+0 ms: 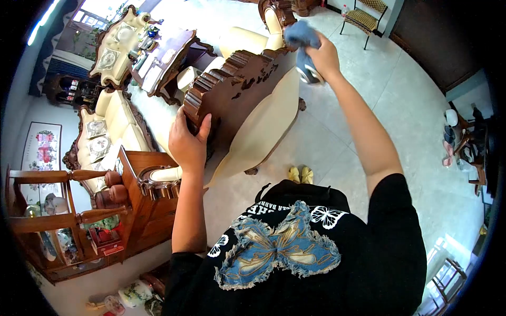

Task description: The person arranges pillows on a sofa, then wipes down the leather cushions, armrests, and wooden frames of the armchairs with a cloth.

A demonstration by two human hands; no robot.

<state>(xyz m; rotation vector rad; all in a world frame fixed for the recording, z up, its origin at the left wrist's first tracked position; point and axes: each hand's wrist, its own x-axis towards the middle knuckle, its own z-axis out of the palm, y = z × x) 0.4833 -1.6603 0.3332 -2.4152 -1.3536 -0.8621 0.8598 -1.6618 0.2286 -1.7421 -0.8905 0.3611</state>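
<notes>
My left hand (190, 141) is closed round the near end of a carved dark-wood sofa back (232, 87), thumb on one side and fingers on the other. The back's rear side has a large cream panel (266, 118). My right hand (322, 57) grips a bunched blue-grey cloth (302, 36) by the far end of that carved top rail. Part of the cloth hangs below the hand; whether it touches the wood I cannot tell. A dark-and-white item beneath it is too unclear to name.
Cream sofas (118, 118) and a carved coffee table (166, 66) stand at the left. A wooden cabinet (150, 210) is close by my left forearm. A woven chair (365, 20) stands at the back right. Yellow slippers (300, 175) show on the tiled floor below me.
</notes>
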